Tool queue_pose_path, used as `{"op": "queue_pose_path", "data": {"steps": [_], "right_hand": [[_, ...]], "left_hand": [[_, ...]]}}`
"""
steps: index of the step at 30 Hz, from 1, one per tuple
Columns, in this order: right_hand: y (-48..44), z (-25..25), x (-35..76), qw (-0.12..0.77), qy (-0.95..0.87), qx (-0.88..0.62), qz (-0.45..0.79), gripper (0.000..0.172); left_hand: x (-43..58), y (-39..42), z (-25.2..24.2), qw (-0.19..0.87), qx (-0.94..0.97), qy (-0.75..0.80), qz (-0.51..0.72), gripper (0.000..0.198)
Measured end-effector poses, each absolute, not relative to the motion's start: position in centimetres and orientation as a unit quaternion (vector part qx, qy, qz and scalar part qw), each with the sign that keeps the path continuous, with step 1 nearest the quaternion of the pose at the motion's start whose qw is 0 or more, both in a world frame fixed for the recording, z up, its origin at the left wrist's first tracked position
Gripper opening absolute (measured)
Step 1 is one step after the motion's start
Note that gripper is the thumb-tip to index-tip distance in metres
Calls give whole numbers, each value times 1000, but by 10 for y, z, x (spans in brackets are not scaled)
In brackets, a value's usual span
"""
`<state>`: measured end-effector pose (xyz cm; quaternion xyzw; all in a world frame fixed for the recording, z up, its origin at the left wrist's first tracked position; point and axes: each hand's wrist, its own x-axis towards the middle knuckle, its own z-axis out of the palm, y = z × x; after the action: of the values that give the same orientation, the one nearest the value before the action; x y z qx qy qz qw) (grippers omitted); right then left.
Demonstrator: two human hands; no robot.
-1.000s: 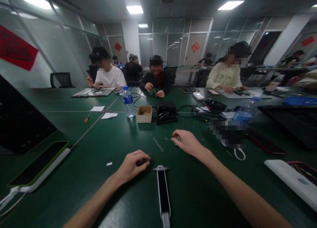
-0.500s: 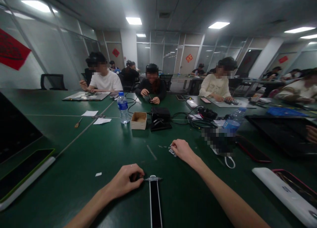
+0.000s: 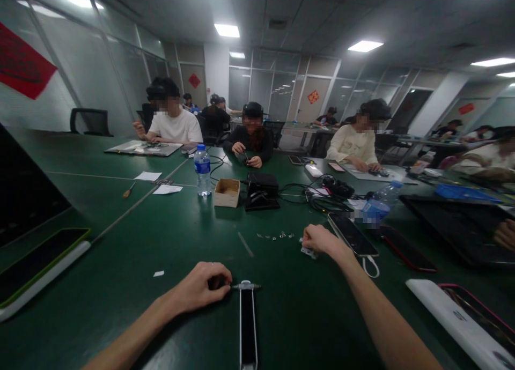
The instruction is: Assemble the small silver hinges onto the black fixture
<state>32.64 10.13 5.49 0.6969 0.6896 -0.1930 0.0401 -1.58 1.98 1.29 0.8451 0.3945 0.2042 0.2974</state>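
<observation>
"Left hand (image 3: 201,285)?"
"One, low over the green table (image 3: 193,230): thumb and forefinger at the left tip of a metal rod (image 3: 254,287). Whether they pinch it, cannot tell."
"The rod's place?"
"Crosswise at the far end of a narrow device (image 3: 248,327), black face, white edges."
"Right hand (image 3: 321,238)?"
"One, fingers clamped on a small metal plate (image 3: 309,252) with holes, at table level, just left of a phone (image 3: 354,233)."
"Loose items?"
"Small metal pieces (image 3: 282,235), several, in an uneven row left of the plate. Paper scrap (image 3: 159,274), white, one, beyond the left forearm."
</observation>
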Motion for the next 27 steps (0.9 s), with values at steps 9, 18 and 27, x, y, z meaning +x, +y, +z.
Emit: {"op": "queue_pose_path", "data": {"steps": [9, 18, 27], "right_hand": [[134, 39, 358, -2, 678, 726, -114, 24], [184, 6, 361, -22, 646, 763, -24, 31], [186, 7, 363, -13, 660, 750, -29, 31]], "left_hand": [[-13, 19, 13, 289, 843, 406, 204, 13], [-14, 16, 9, 293, 839, 408, 207, 15], [-12, 13, 14, 303, 843, 398, 198, 16]]}}
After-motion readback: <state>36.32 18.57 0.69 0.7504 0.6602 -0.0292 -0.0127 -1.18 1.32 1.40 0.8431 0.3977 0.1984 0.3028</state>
